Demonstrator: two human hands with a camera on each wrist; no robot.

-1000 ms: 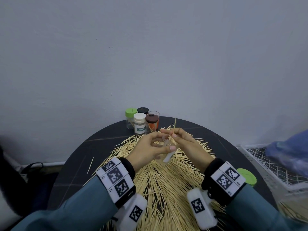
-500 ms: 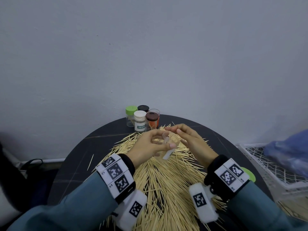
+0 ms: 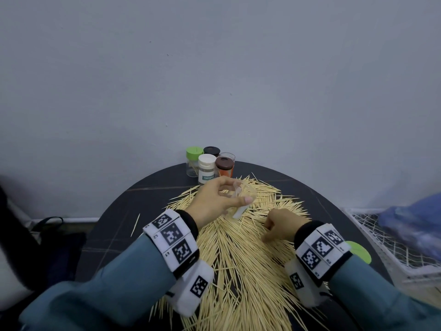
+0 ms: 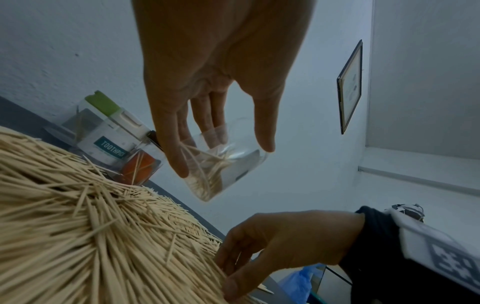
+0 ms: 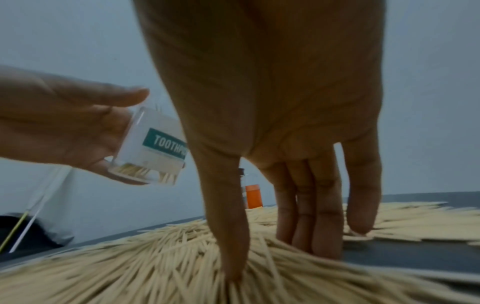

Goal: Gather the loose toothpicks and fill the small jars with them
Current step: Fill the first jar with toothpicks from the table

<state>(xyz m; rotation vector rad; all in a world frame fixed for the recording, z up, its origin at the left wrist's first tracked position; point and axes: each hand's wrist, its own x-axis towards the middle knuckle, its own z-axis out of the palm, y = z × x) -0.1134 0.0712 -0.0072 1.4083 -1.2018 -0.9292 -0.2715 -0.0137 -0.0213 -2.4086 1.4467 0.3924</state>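
Note:
My left hand (image 3: 238, 191) grips a small clear jar (image 3: 247, 195), lidless and tilted, above the far part of the toothpick pile (image 3: 238, 259). In the left wrist view the jar (image 4: 221, 170) holds a small bunch of toothpicks between thumb and fingers. The right wrist view shows its teal TOOTHPICK label (image 5: 163, 144). My right hand (image 3: 267, 232) is down on the pile to the right of the jar. Its fingertips (image 5: 317, 246) and thumb touch the toothpicks, spread apart and fairly straight, with nothing lifted.
The round dark table (image 3: 119, 223) carries several small jars at its far edge: green lid (image 3: 193, 151), white lid (image 3: 207, 168), brown lid (image 3: 224, 163). A loose green lid (image 3: 358, 252) lies right. A white wire basket (image 3: 381, 247) with a blue bag stands beyond.
My right hand left the jar mouth, where it held a toothpick upright, and dropped down right onto the pile. The left hand keeps the jar in about the same place.

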